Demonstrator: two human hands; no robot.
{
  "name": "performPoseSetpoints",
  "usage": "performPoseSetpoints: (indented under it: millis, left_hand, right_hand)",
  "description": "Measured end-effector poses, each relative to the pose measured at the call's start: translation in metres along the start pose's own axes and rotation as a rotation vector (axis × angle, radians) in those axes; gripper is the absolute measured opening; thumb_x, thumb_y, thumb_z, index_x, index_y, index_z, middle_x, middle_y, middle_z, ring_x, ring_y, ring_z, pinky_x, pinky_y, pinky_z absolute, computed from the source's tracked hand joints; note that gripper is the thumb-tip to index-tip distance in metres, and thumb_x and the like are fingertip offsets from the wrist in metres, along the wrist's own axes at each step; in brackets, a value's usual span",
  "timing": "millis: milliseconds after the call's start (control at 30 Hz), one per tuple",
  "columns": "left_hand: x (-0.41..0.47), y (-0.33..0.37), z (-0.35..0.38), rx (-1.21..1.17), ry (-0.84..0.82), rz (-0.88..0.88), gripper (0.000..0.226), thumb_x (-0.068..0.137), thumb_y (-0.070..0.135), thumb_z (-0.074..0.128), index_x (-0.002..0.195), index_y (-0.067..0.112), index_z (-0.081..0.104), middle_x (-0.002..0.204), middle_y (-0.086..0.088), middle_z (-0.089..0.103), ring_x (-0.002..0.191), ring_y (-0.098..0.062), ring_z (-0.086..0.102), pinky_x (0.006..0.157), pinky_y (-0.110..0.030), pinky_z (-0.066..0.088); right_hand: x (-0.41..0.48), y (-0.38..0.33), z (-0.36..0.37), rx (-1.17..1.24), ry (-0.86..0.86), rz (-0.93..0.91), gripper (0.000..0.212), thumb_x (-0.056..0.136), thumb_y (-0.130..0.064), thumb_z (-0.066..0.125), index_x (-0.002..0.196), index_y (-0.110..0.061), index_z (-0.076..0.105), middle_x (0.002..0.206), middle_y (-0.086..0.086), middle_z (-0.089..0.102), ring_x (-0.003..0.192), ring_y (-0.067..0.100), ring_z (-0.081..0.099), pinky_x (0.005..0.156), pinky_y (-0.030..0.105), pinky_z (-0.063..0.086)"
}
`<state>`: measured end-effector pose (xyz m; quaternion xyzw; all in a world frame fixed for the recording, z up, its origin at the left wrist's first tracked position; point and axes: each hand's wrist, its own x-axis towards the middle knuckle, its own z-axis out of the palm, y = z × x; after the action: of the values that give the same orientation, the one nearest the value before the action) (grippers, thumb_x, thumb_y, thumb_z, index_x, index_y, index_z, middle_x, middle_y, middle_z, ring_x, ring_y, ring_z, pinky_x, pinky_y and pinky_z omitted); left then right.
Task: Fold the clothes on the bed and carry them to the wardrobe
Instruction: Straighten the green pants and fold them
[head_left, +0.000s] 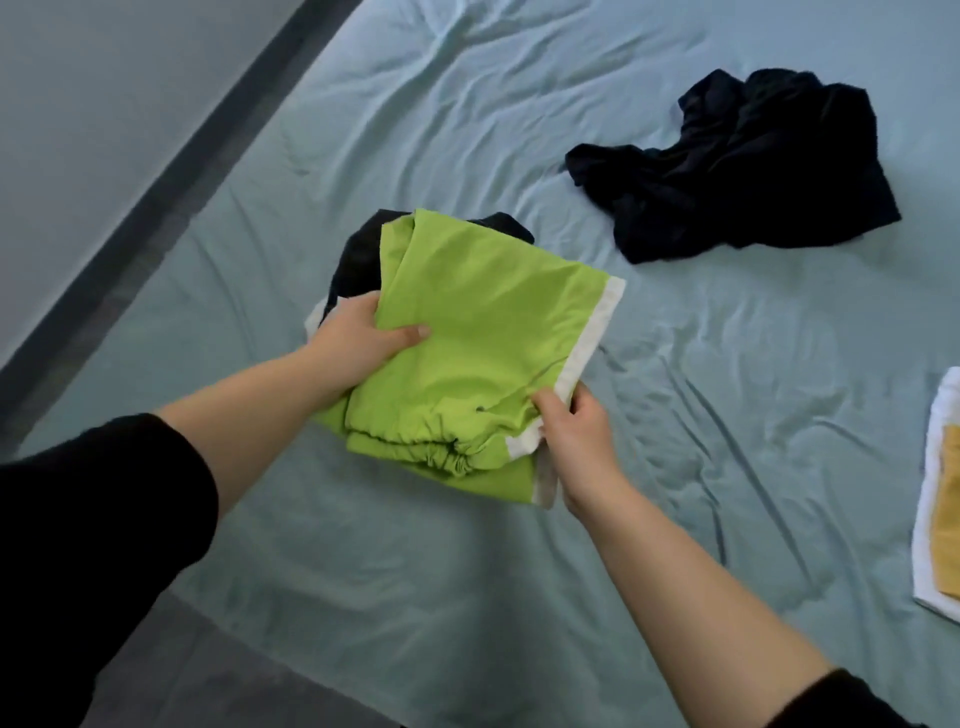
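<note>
Folded lime-green shorts (483, 332) with white side trim lie in the middle of the bed (467, 597), on top of a folded dark garment (358, 254) that shows at their far left edge. My left hand (363, 338) grips the left edge of the green shorts, thumb on top. My right hand (576, 431) pinches the white trim at their near right corner. A crumpled black garment (737, 171) lies unfolded farther back on the right.
The bed has a wrinkled pale blue sheet. At the right edge of the frame lies a white and yellow cloth (943, 499). A dark bed frame strip (156, 208) and light floor run along the left side.
</note>
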<state>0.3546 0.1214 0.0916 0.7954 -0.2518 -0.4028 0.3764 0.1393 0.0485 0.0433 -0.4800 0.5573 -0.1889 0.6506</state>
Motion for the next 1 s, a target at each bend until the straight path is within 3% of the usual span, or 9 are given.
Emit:
performPoseSetpoints:
  millis: [167,267,333,400,533,700,800,900,1000]
  left_hand:
    - [0.067,0.002,-0.057,0.358,0.155,0.035,0.069,0.083,0.031,0.074,0.143,0.016,0.041,0.139,-0.006,0.051,0.125,-0.026,0.051,0.097,-0.028,0.039]
    - [0.080,-0.021,-0.053,0.727,0.267,-0.099,0.104,0.082,0.044,0.070,0.153,0.031,-0.005,0.160,-0.010,0.007,0.143,-0.035,0.022,0.112,-0.052,0.022]
    - [0.081,-0.041,-0.036,0.818,0.248,0.012,0.100,0.082,0.061,0.058,0.146,0.047,-0.016,0.162,-0.002,-0.012,0.148,-0.035,0.004,0.111,-0.063,0.009]
    - [0.081,-0.063,-0.020,0.872,0.089,0.064,0.084,0.082,0.076,0.038,0.143,0.055,-0.015,0.161,0.001,-0.018,0.148,-0.034,-0.009,0.111,-0.066,0.002]
    - [0.082,-0.087,-0.009,0.931,-0.186,-0.196,0.075,0.084,0.079,0.026,0.147,0.053,-0.006,0.160,0.003,-0.021,0.146,-0.031,-0.021,0.113,-0.066,-0.003]
    - [0.053,-0.051,0.068,0.823,0.226,0.154,0.073,0.089,0.043,0.050,0.152,0.029,0.017,0.162,-0.008,0.008,0.149,-0.028,0.000,0.115,-0.057,0.000]
    - [0.032,-0.032,0.148,0.703,0.000,0.309,0.078,0.086,0.043,0.057,0.152,0.030,0.018,0.161,-0.006,0.013,0.148,-0.024,0.009,0.118,-0.044,0.006]
    - [0.058,-0.016,0.235,0.569,-0.207,-0.138,0.097,0.084,0.058,0.058,0.154,0.027,-0.001,0.162,-0.009,-0.005,0.149,-0.032,-0.004,0.119,-0.045,0.003]
    - [0.091,0.004,0.305,0.448,-0.109,-0.547,0.138,0.057,0.086,0.058,0.151,0.020,-0.018,0.158,-0.011,-0.025,0.143,-0.041,-0.022,0.113,-0.056,-0.012]
  right_hand:
    - [0.051,-0.018,0.073,-0.074,0.018,-0.037,0.028,0.084,-0.018,0.063,0.109,-0.017,0.051,0.111,0.006,0.062,0.101,0.022,0.061,0.091,0.037,0.050]
    - [0.067,-0.012,0.091,-0.514,0.065,-0.151,0.081,0.078,-0.023,0.069,0.146,-0.017,0.026,0.142,0.008,0.035,0.129,0.022,0.037,0.108,0.032,0.030]
    - [0.073,-0.007,0.100,-0.809,0.070,-0.381,0.087,0.081,-0.034,0.065,0.152,-0.025,0.016,0.158,0.008,0.014,0.145,0.024,0.016,0.116,0.038,0.018]
    - [0.082,0.002,0.107,-1.013,-0.119,-0.462,0.070,0.093,-0.045,0.049,0.152,-0.033,0.015,0.163,0.000,0.000,0.149,0.023,-0.003,0.118,0.045,0.007]
    - [0.102,0.016,0.099,-1.148,-0.493,-0.285,0.060,0.099,-0.052,0.031,0.153,-0.036,0.010,0.162,-0.011,-0.011,0.146,0.019,-0.022,0.118,0.054,0.005]
    - [0.101,0.029,0.039,-1.053,-0.248,-0.509,0.056,0.099,-0.038,0.042,0.151,-0.028,0.025,0.162,-0.004,0.011,0.149,0.016,0.011,0.118,0.041,0.014]
    - [0.106,0.050,-0.037,-1.229,-0.165,-0.335,0.058,0.098,-0.037,0.044,0.151,-0.026,0.024,0.163,-0.002,0.009,0.149,0.016,0.010,0.118,0.041,0.011]
    - [0.125,0.058,-0.112,-1.342,-0.049,-0.200,0.060,0.098,-0.035,0.042,0.152,-0.025,0.019,0.163,-0.003,0.004,0.149,0.014,0.004,0.119,0.041,0.008]
    - [0.153,0.058,-0.166,-1.350,0.059,-0.142,0.062,0.097,-0.032,0.043,0.153,-0.023,0.017,0.163,-0.003,0.005,0.149,0.014,0.005,0.118,0.041,0.007]
